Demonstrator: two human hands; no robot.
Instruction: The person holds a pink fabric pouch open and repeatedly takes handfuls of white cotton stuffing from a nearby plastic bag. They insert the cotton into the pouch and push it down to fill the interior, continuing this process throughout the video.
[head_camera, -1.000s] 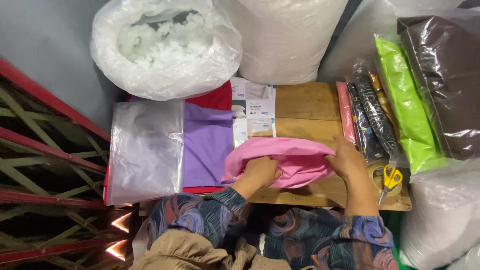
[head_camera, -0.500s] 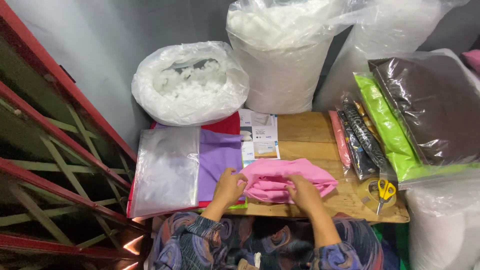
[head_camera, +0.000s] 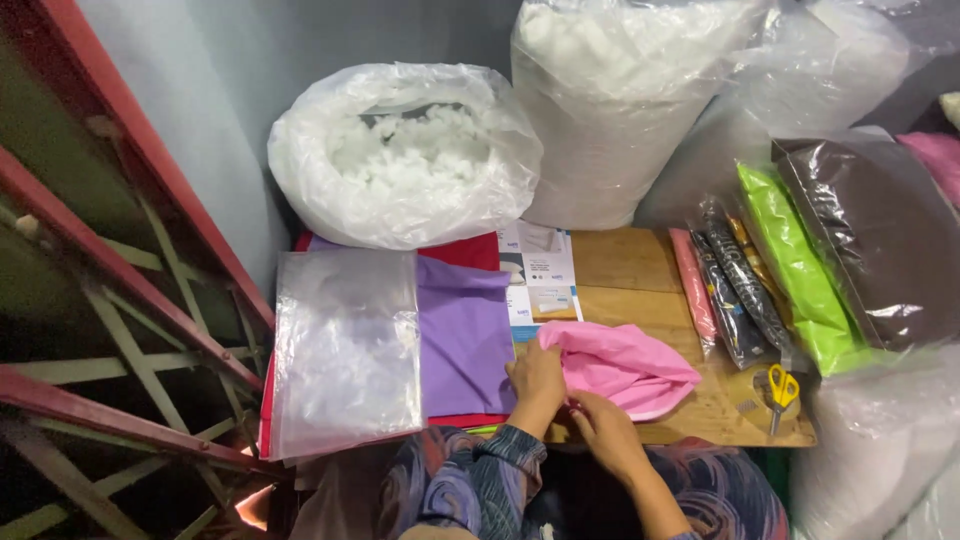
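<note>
Under both sets of fingers, the pink cloth (head_camera: 625, 365) is lying bunched on the wooden board (head_camera: 640, 270). Left hand (head_camera: 537, 375) is pinning its near edge flat; right hand (head_camera: 605, 432) is pinching a fold, keeping it gathered. 1 pair of scissors (head_camera: 780, 393) is resting right of the fingers.

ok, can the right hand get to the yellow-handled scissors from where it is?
Probably yes. The scissors lie in the open on the wooden board, on the same side as the right hand, with bare board between. That hand is on the pink cloth now.
</note>
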